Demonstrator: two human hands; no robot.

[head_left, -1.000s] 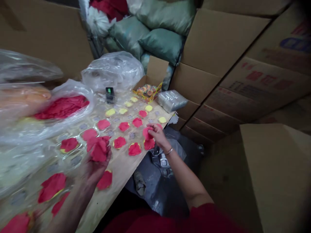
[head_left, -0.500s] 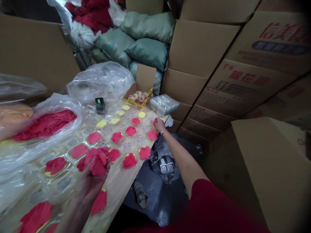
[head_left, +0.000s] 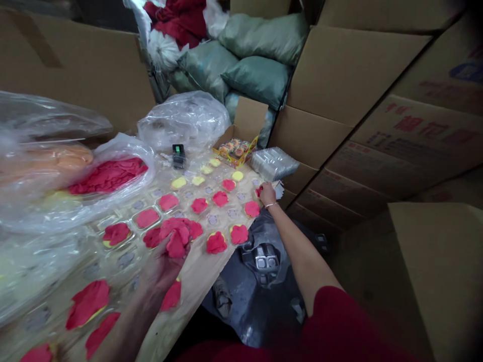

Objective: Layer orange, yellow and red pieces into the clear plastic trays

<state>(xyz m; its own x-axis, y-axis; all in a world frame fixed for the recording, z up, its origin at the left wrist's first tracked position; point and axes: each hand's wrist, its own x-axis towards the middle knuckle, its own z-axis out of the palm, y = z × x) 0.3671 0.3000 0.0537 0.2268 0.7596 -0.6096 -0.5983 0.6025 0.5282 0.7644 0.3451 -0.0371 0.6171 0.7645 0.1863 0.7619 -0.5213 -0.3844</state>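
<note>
My left hand (head_left: pixel 168 261) is closed round a bunch of soft red flat pieces (head_left: pixel 176 235), held above the near part of the table. At the table's far right edge, my right hand (head_left: pixel 267 193) has its fingers pinched on a red piece (head_left: pixel 258 191) over one of the trays. Clear plastic trays spread across the table (head_left: pixel 199 271). Several hold a red piece on a yellow layer, such as this red piece (head_left: pixel 216 243); others show only a yellow piece (head_left: pixel 237 176) or a greyish shape (head_left: pixel 212 219) at the bottom.
A plastic bag of red pieces (head_left: pixel 113 173) lies at the left. Toward the back are a small black device (head_left: pixel 178 156), an open carton of wrapped items (head_left: pixel 237 148) and stacked clear trays (head_left: pixel 273 163). Cardboard boxes (head_left: pixel 350 75) rise at right; dark plastic (head_left: pixel 241 296) covers the floor.
The view has swung left, so everything sits further right in the picture. My left hand still holds the red bunch, and my right hand stays at the tray by the far right edge.
</note>
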